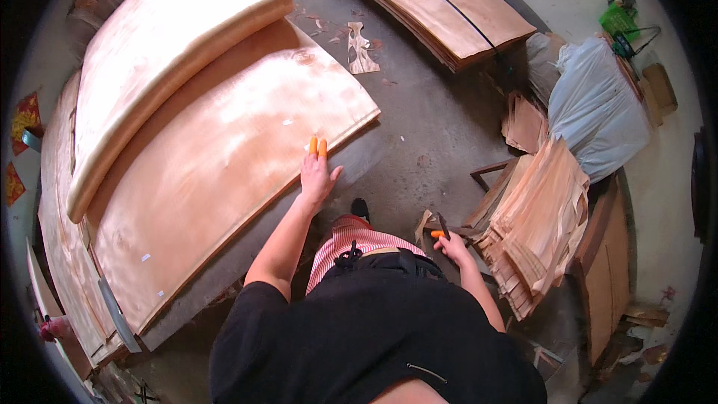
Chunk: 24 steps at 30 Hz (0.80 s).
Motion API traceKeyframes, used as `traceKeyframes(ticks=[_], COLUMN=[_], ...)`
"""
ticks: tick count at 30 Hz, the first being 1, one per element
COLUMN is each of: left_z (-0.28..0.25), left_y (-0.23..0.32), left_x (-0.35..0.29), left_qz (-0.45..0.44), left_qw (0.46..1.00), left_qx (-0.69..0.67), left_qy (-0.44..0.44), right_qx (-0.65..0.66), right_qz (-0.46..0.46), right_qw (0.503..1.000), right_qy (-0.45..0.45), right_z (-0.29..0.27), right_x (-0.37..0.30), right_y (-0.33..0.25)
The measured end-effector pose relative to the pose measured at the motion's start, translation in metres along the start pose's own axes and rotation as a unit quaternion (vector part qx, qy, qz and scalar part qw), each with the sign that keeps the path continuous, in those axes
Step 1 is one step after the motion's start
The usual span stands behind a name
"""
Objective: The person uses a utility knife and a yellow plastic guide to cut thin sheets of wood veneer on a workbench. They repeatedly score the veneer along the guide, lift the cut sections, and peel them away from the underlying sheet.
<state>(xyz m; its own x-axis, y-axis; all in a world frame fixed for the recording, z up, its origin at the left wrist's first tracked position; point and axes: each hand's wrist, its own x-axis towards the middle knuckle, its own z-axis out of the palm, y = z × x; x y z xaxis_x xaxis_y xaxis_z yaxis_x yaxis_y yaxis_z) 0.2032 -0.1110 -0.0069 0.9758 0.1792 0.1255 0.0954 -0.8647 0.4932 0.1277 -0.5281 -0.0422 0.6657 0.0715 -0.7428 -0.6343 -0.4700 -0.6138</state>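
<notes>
My left hand (317, 179) lies with outstretched fingers on a broad, pale wood veneer sheet (217, 157), close to its near right edge. Orange finger covers sit on two of its fingertips, beside a small white patch. The sheet tops a low stack, and its far part is rolled back into a thick curl (187, 67). Down by my right side, my right hand (453, 248) is closed around a dark, narrow knife-like tool (443, 224); an orange cover shows on one finger. A thin scrap of veneer (423, 226) is just beside that tool.
Strapped veneer sheets (449, 0) lie at the far right. A leaning bundle of veneer strips (535, 224) stands near my right arm, with a pale plastic-wrapped pile (598, 105) behind it. A torn veneer piece (361, 49) lies on the grey floor. A metal strip (118, 316) rests at the stack's near left corner.
</notes>
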Motion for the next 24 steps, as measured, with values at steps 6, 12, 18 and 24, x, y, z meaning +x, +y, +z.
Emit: traceKeyframes(ticks=[6, 12, 18, 24], left_z=[0.019, 0.019, -0.004, -0.026], left_y=[-0.007, -0.002, -0.014, -0.023], left_x=[0.083, 0.1, 0.094, 0.084], left_qz=[-0.003, 0.065, -0.07, -0.133], left_qw=[0.993, 0.991, 0.993, 0.988], left_qx=[0.094, 0.104, 0.074, -0.025], left_qy=[-0.069, -0.046, -0.057, 0.072], right_qx=[-0.043, 0.042, 0.06, 0.205], right_qz=[-0.099, -0.075, -0.071, -0.023], right_qw=[0.994, 0.994, 0.988, 0.969], right_qy=[-0.004, -0.068, -0.121, -0.136], right_z=[-0.015, 0.009, 0.035, 0.034], right_x=[0.075, 0.14, 0.19, 0.244], right_y=[-0.142, -0.239, -0.299, -0.35])
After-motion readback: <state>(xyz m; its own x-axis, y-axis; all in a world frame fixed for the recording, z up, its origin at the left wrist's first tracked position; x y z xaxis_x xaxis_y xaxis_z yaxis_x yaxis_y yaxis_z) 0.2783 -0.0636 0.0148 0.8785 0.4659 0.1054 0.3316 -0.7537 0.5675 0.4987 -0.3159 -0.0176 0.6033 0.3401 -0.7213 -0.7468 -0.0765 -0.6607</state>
